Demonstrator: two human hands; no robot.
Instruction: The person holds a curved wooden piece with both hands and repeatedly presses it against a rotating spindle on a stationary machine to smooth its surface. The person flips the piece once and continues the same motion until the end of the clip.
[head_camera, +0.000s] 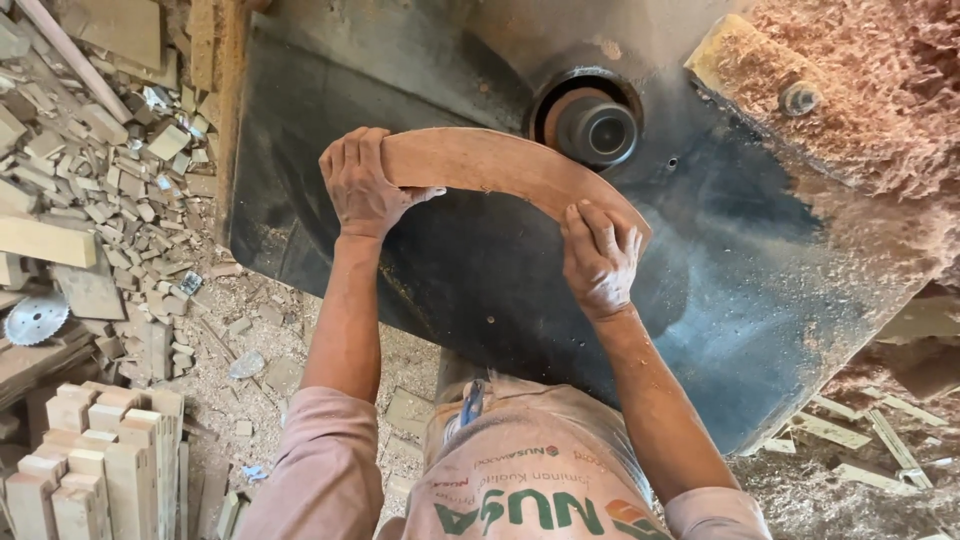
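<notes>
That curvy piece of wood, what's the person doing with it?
A person holds a curved wood piece flat on a dark machine table, with the left hand gripping one end and the right hand pressing the other. The piece's outer edge sits right beside a round spindle sticking up from the table. Sawdust is heaped at the far corner, and wood offcuts and a saw blade lie on the floor.
</notes>
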